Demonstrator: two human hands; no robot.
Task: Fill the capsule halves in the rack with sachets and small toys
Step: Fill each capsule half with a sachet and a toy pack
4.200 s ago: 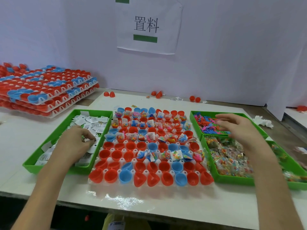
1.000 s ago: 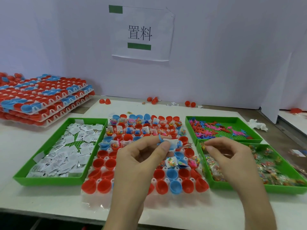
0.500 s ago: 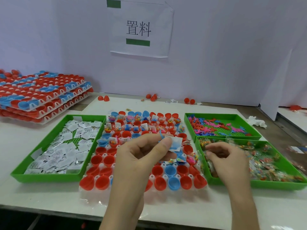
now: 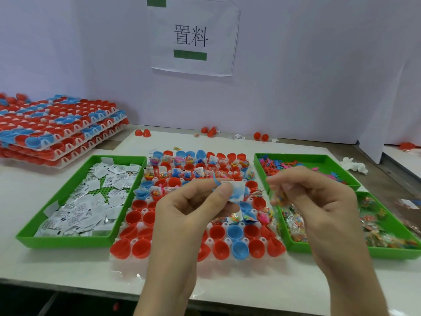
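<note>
A white rack [image 4: 123,255] of red and blue capsule halves lies in front of me; its far rows hold sachets and toys, its near rows are bare. My left hand [image 4: 193,208] hovers above the rack's middle and pinches a white sachet [image 4: 237,190] together with a small blue toy between thumb and fingers. My right hand [image 4: 319,201] is raised over the near right tray, fingers curled, pinching a small clear toy packet [image 4: 279,197], blurred.
Green tray of white sachets [image 4: 57,241] at left. Green tray of flat coloured toys [image 4: 319,157] at far right, green tray of wrapped toys [image 4: 401,255] in front of it. Stacked filled racks [image 4: 57,133] far left. Loose red capsule halves [image 4: 142,132] by the wall.
Both hands left their trays and came together over the rack. In the last second my left hand kept the sachet and my right hand rose from the wrapped-toy tray with a packet.
</note>
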